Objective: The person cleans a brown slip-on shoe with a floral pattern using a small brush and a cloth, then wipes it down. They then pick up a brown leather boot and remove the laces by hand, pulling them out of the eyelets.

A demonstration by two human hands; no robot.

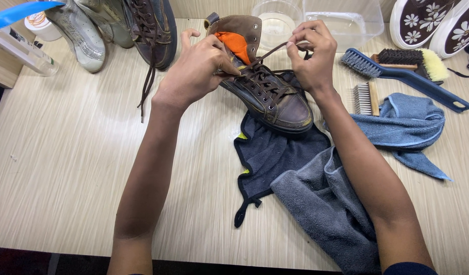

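Head view | left hand (196,69) – fingers pinched on the brown lace (267,53) by the eyelets | brown high-top shoe (267,89) rests on dark cloth (272,153), tabletop centre | right hand (308,53) – fingers closed on the lace end, drawn up | step: lacing; next likely needs even tension.

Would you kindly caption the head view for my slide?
Both hands, left hand and right hand, pull a brown lace on a brown boot.

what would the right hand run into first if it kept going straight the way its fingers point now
The right hand points up and left, pinching the brown shoelace. Straight on, it would probably first meet the raised tongue of the brown leather high-top shoe, though depth is unclear.
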